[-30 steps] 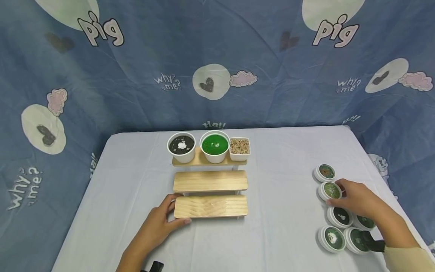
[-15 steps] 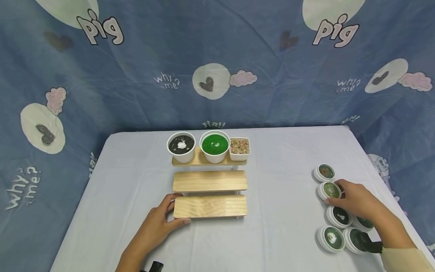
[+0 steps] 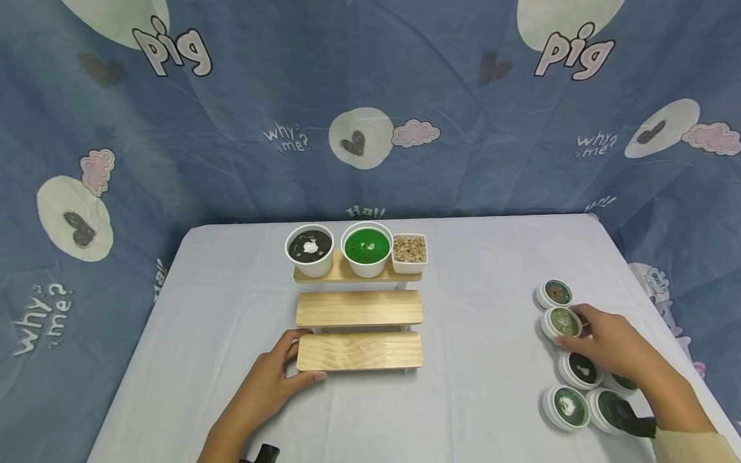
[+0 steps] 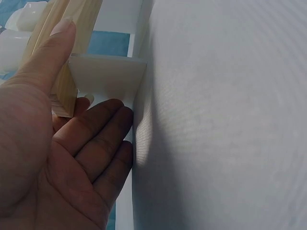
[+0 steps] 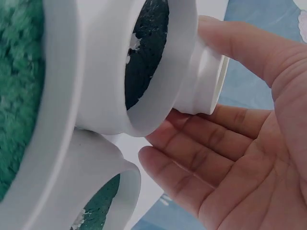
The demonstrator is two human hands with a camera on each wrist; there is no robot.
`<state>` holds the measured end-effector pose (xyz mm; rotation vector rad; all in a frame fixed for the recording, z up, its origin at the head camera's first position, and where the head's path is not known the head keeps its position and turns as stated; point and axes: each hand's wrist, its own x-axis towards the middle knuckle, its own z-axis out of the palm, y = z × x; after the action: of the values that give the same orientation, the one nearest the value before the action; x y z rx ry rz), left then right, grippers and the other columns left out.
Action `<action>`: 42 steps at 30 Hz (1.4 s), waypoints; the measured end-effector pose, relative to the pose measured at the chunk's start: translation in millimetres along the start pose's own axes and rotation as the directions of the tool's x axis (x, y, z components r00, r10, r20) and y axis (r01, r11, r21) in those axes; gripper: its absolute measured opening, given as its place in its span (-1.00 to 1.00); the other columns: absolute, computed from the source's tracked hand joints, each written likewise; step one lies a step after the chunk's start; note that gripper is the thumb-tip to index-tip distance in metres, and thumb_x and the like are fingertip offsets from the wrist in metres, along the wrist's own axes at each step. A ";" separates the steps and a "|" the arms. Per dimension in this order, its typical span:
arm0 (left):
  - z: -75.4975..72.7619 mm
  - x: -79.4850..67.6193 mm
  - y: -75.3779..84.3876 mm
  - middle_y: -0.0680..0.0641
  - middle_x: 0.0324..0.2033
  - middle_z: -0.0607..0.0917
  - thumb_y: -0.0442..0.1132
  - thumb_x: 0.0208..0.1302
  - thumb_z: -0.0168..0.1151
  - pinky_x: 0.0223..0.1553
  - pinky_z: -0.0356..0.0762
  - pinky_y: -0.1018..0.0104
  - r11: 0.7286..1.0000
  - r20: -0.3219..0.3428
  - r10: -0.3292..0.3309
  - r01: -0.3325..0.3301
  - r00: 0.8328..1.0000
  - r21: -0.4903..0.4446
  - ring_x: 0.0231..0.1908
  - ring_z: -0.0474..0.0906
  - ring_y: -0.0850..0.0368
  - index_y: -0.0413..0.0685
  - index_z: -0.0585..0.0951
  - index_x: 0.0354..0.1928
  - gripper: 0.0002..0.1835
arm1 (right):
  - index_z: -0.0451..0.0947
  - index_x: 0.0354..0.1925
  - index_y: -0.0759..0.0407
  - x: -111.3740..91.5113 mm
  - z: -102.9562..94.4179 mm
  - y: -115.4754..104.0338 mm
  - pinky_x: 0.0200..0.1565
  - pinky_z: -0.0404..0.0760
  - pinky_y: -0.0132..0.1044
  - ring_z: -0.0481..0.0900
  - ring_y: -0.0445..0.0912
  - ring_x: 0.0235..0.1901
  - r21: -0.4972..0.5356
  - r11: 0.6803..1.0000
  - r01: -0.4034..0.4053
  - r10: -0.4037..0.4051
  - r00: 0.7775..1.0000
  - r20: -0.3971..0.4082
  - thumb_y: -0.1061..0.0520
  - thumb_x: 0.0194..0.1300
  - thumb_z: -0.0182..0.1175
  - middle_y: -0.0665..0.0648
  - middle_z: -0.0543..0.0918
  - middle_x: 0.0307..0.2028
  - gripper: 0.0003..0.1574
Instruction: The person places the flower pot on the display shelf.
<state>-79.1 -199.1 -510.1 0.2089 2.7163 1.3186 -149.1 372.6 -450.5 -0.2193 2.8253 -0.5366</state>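
Observation:
My left hand (image 3: 269, 379) grips the left end of the lowest board of a three-tier wooden stand (image 3: 359, 352). Its thumb lies along the board's front edge; in the left wrist view the other fingers reach past the board (image 4: 63, 98) beside a pale support panel (image 4: 109, 74). On the right, my right hand (image 3: 608, 337) holds a small round white tub (image 3: 564, 323) with light green contents, thumb and fingers on opposite sides. Right beside this hand is a white tub with blackish contents (image 3: 581, 370); in the right wrist view it partly covers the held tub (image 5: 199, 81).
The stand's top board carries a white cup of black contents (image 3: 309, 251), a cup of bright green (image 3: 366, 249) and a square dish of tan bits (image 3: 409, 254). More tubs, including a white-topped green one (image 3: 567, 408), cluster at right. A blue printed cloth (image 3: 231, 128) hangs behind the white table (image 3: 486, 289).
The light green tub in my right hand has shifted very slightly away from me. My left hand and the stand stay as they were.

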 end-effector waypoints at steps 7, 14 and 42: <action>-0.2 -0.6 1.1 0.16 0.13 0.75 0.12 0.13 0.59 0.22 0.46 -0.20 1.000 -0.008 0.010 -0.010 1.000 0.001 0.16 0.63 0.06 0.13 0.45 0.34 -0.22 | 0.44 0.21 0.56 -2.2 -1.8 -7.6 -0.17 0.64 0.21 0.69 0.18 -0.20 0.002 1.000 0.017 -0.017 1.000 -0.009 -0.15 0.24 0.52 0.19 0.74 -0.25 -0.05; 0.0 -0.4 1.5 0.13 0.14 0.75 0.13 0.12 0.59 0.23 0.45 -0.23 1.000 -0.003 -0.006 0.006 1.000 -0.006 0.20 0.62 -0.01 0.16 0.45 0.34 -0.22 | 0.47 0.20 0.53 -3.8 -6.2 -22.0 -0.14 0.66 0.21 0.70 0.19 -0.16 0.004 0.998 0.055 -0.055 0.998 -0.017 -0.14 0.23 0.53 0.19 0.73 -0.22 -0.08; -0.8 1.0 0.1 0.08 0.17 0.73 0.16 0.12 0.58 0.27 0.40 -0.29 1.000 0.005 -0.015 0.015 1.000 -0.007 0.26 0.57 -0.12 0.11 0.43 0.37 -0.17 | 0.61 0.18 0.16 2.4 -11.6 -144.2 -0.11 0.67 -0.05 0.68 -0.12 -0.13 -0.038 0.927 0.372 -0.374 0.926 -0.054 -0.17 0.25 0.52 -0.12 0.71 -0.13 -0.31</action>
<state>-80.2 -199.5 -509.6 0.1901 2.7032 1.3219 -140.4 243.4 -386.1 -0.7712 2.8601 -0.5896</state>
